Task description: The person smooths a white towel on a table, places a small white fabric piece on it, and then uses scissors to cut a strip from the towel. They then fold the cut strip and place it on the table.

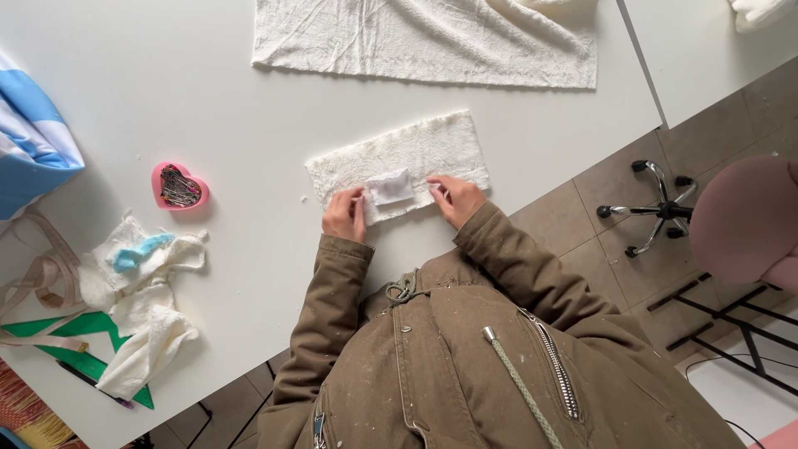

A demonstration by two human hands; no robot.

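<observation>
A small rectangle of white terry cloth (407, 154) lies on the white table (233, 100) near its front edge. A smaller white patch (390, 188) sits on its near edge. My left hand (344, 214) presses on the cloth just left of the patch, fingertips touching the patch's edge. On the patch's other side my right hand (455, 198) does the same. Both hands are flat on the fabric with fingers together, pinching at the patch's sides. My olive jacket sleeves reach in from below.
A large white cloth (424, 37) lies at the table's far side. A pink heart-shaped pin dish (179, 186) stands to the left, with fabric scraps (141, 291), beige strap, green paper and blue-striped fabric (29, 137) beyond. A swivel chair (731, 216) stands right.
</observation>
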